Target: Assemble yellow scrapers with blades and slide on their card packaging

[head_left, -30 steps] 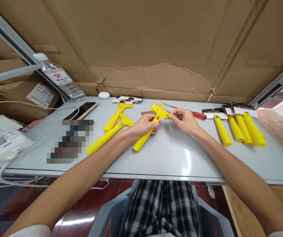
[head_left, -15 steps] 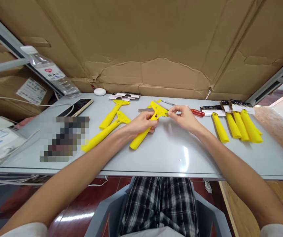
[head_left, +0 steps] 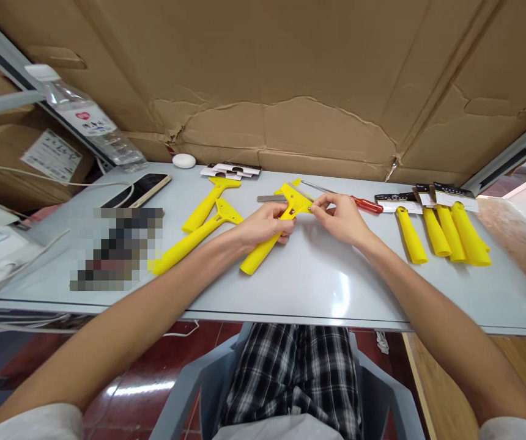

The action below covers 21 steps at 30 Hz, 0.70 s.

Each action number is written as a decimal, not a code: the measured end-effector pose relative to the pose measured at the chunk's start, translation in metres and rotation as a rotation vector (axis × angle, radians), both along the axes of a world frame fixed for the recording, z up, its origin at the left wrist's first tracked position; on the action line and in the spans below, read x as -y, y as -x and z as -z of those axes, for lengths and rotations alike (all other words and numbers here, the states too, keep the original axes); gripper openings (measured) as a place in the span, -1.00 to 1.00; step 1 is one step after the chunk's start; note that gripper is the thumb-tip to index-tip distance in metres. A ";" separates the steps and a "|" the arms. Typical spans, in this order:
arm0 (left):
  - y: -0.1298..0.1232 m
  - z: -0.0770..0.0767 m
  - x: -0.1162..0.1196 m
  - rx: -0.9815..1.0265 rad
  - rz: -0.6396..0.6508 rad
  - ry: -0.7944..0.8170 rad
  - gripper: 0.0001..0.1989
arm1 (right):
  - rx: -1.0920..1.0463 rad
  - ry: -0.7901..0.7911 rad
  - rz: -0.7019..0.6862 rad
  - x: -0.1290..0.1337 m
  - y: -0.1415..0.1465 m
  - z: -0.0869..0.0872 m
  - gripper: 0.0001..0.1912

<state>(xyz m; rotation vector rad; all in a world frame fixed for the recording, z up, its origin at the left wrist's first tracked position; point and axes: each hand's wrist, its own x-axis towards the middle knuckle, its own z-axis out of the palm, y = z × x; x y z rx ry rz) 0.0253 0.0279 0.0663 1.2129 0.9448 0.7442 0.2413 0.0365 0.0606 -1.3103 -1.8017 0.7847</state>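
My left hand (head_left: 272, 224) is wrapped round a yellow scraper (head_left: 260, 255), just below its wide head, with the handle pointing toward me. The fingertips of my right hand (head_left: 339, 215) are pinched at the right corner of that head; whatever small thing they may hold is hidden. Behind the scraper lie a stack of metal blades (head_left: 271, 198) and another yellow piece (head_left: 296, 183), partly covered. A screwdriver with a red handle (head_left: 367, 205) rests behind my right hand. Two more yellow scrapers, one farther back (head_left: 201, 211) and one nearer (head_left: 189, 245), lie to the left.
Several yellow scrapers with black-and-white cards (head_left: 449, 232) lie on the right of the table (head_left: 290, 299). More cards (head_left: 230, 170), a white oval object (head_left: 184, 161), a phone (head_left: 139, 190), a bottle (head_left: 91, 122) and cables stand or lie left. Cardboard (head_left: 327, 128) rises behind.
The view has shifted slightly. The held scraper's head has turned a little, and a metal edge now shows along its top. Both hands keep nearly the same places.
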 end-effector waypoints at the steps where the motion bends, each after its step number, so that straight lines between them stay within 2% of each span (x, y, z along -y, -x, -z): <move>1: 0.000 0.001 0.000 0.006 -0.002 0.006 -0.77 | 0.007 -0.013 0.012 -0.001 0.000 0.000 -0.84; 5: 0.000 0.003 -0.001 0.071 -0.024 0.057 -0.74 | 0.104 -0.102 0.083 -0.009 -0.015 -0.004 -0.83; 8: -0.001 0.004 -0.002 0.117 -0.046 0.104 -0.72 | 0.333 -0.303 0.220 -0.018 -0.039 -0.010 -0.82; 9: 0.000 0.006 -0.003 0.132 -0.055 0.114 -0.72 | 0.428 -0.327 0.257 -0.020 -0.047 -0.012 -0.81; 14: 0.004 0.011 -0.013 0.176 -0.122 0.111 -0.70 | 0.777 -0.223 0.312 -0.027 -0.076 -0.012 -0.65; 18: 0.008 0.006 -0.016 0.180 -0.161 0.075 -0.70 | 0.910 -0.196 0.344 -0.033 -0.090 -0.007 -0.50; 21: 0.009 0.000 -0.015 0.173 -0.161 0.060 -0.71 | 0.994 -0.099 0.327 -0.038 -0.096 -0.002 -0.47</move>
